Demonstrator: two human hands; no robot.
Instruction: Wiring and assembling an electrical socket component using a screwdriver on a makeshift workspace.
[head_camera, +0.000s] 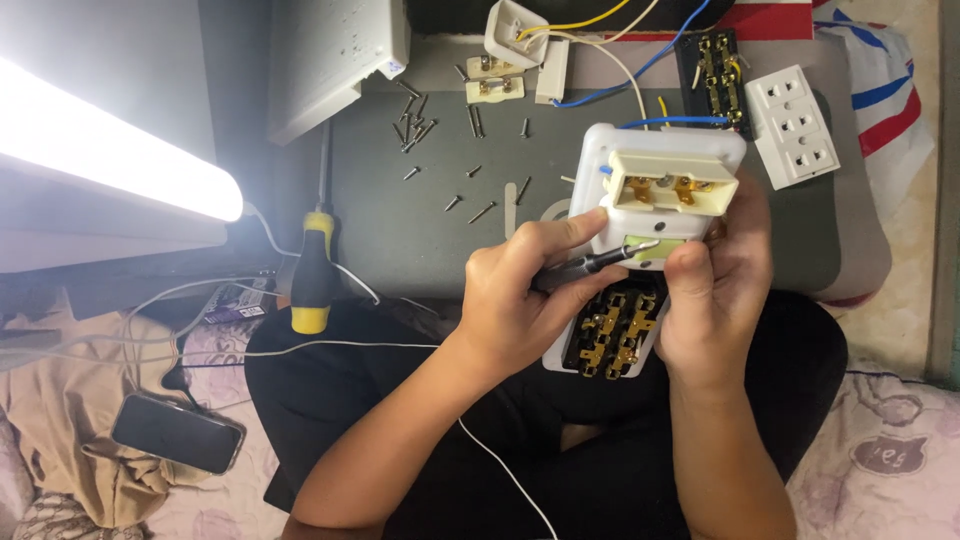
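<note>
Socket assembly (650, 210) half-hidden by right hand (715, 300); left hand (520, 295) covers screwdriver (590, 265) handle.

Both hands (530, 290) (715, 300) apparently clenched, close together

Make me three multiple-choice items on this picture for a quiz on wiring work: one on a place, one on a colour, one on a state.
1. Where does the yellow-handled screwdriver lie?
A. left of the hands
B. on the phone
C. in the right hand

2. What colour is the mat under the loose screws?
A. red
B. dark grey
C. yellow

3. What is the left hand doing?
A. resting open
B. gripping a small screwdriver
C. holding a phone

Answers: 1 A, it lies at the mat's left edge; 2 B, the mat is dark grey; 3 B, its tip meets the white socket box held by the right hand.
</note>
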